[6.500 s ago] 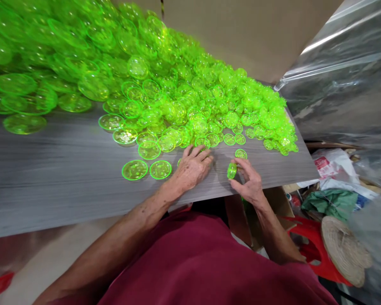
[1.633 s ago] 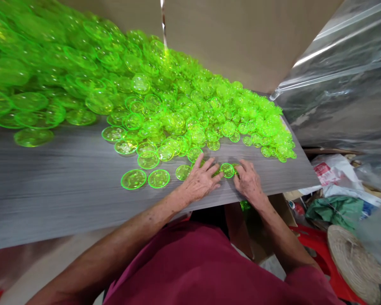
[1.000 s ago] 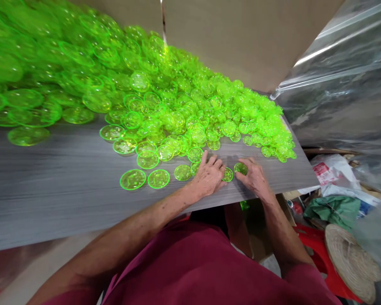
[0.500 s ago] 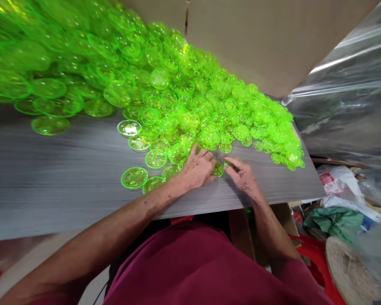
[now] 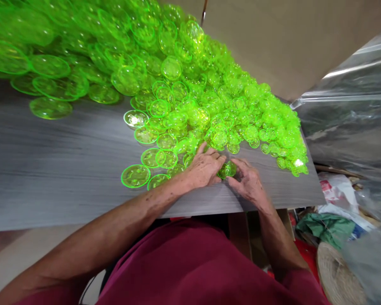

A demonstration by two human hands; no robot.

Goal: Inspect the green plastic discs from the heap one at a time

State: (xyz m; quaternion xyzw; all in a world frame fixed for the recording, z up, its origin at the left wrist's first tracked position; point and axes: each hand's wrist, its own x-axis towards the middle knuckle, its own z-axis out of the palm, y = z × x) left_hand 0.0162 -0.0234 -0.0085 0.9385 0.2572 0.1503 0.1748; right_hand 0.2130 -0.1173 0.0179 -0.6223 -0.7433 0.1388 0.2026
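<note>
A big heap of clear neon-green plastic discs (image 5: 190, 80) covers the far half of a grey wood-grain board (image 5: 57, 169). My left hand (image 5: 205, 167) lies palm down at the heap's near edge, fingers touching a small stack of green discs (image 5: 227, 170). My right hand (image 5: 246, 182) pinches that stack from the right side. Loose single discs (image 5: 135, 176) lie just left of my left hand, some partly under my wrist.
A cardboard wall (image 5: 282, 38) stands behind the heap. A clear plastic bag (image 5: 352, 114) hangs at the right. Below the board's right end are green cloth (image 5: 327, 222), white bags and a woven straw item (image 5: 336, 275). My maroon shirt fills the bottom.
My hands have come together on the small stack of discs, which the right hand has gathered up from flat on the board. The view has shifted slightly.
</note>
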